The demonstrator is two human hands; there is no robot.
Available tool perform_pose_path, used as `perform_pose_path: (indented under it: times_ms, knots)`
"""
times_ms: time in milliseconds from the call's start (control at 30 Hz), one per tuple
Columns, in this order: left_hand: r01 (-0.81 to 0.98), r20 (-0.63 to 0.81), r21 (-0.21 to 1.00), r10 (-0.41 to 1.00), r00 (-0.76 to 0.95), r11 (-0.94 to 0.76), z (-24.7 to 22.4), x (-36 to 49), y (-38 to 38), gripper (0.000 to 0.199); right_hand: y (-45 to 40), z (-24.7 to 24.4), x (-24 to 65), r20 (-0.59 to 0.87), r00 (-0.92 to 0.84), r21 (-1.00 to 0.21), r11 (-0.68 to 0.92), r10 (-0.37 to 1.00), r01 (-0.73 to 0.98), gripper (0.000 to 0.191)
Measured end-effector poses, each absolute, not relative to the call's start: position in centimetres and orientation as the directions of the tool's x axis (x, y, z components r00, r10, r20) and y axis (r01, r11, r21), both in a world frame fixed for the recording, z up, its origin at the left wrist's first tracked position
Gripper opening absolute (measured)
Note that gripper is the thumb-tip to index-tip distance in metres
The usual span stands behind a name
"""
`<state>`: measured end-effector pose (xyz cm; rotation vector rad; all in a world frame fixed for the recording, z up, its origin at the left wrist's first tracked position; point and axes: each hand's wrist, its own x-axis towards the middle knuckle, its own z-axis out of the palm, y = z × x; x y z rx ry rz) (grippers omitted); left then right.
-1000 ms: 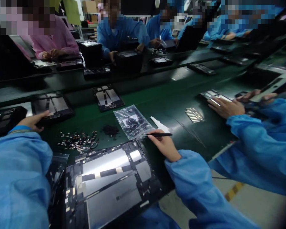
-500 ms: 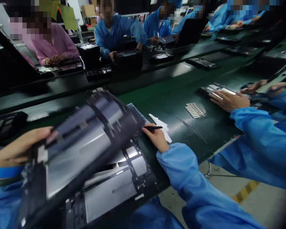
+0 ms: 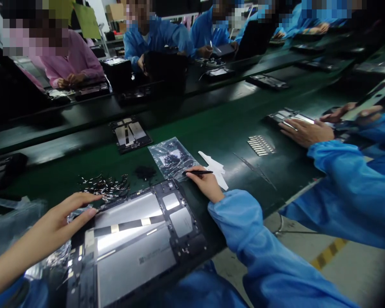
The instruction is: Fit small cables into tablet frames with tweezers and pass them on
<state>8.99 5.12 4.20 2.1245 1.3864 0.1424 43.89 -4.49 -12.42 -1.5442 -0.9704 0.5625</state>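
An opened tablet (image 3: 137, 252) with silver battery panels and a dark ribbon strip lies flat in front of me. My left hand (image 3: 64, 218) is at its upper left edge, thumb and forefinger apart, seemingly touching the frame. Beyond the tablet's upper right corner, my right hand (image 3: 203, 182) pinches a thin black tool (image 3: 199, 172) over a clear plastic bag (image 3: 173, 157) of small dark parts. A pile of small dark and silvery pieces (image 3: 105, 186) lies just past the left fingertips, with a black heap (image 3: 145, 173) beside it.
Another opened tablet (image 3: 131, 133) lies farther back. White paper (image 3: 214, 169), tweezers (image 3: 255, 171) and rows of small metal strips (image 3: 261, 145) are to the right. A co-worker's hands (image 3: 308, 131) work at the right on another device. Crumpled clear plastic (image 3: 16, 222) is at left.
The tablet my left hand held up, blurred, over the work area is no longer raised. My left hand has opened at the flat tablet's edge. The bag, small pieces and rear tablet are now uncovered.
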Motion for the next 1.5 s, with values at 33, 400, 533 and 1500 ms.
perform_pose_path:
  times_ms: [33, 400, 533, 1500]
  knots:
    - [0.801, -0.223, 0.529, 0.864, 0.450, -0.280, 4.1, 9.0, 5.0, 0.055, -4.5, -12.4, 43.9, 0.160, 0.546, -0.966, 0.016, 0.822, 0.259, 0.026]
    - [0.560, 0.126, 0.537, 0.717, 0.686, -0.630, 4.1, 9.4, 2.5, 0.029, -6.8, -5.2, 40.6, 0.090, 0.440, -0.991, 0.125, 0.893, -0.049, 0.031]
    - [0.453, 0.026, 0.677, 0.634, 0.773, -0.580, 4.5, 12.0, 0.5, 0.030, -6.4, -1.9, 37.2, 0.094, 0.179, -0.947, 0.144, 0.979, -0.288, 0.025]
    - [0.483, 0.024, 0.807, 0.837, 0.547, -0.339, 3.5, 12.2, -1.3, 0.035, -3.5, 0.7, 34.3, -0.072, -0.110, -0.915, -0.109, 0.991, -0.389, 0.030]
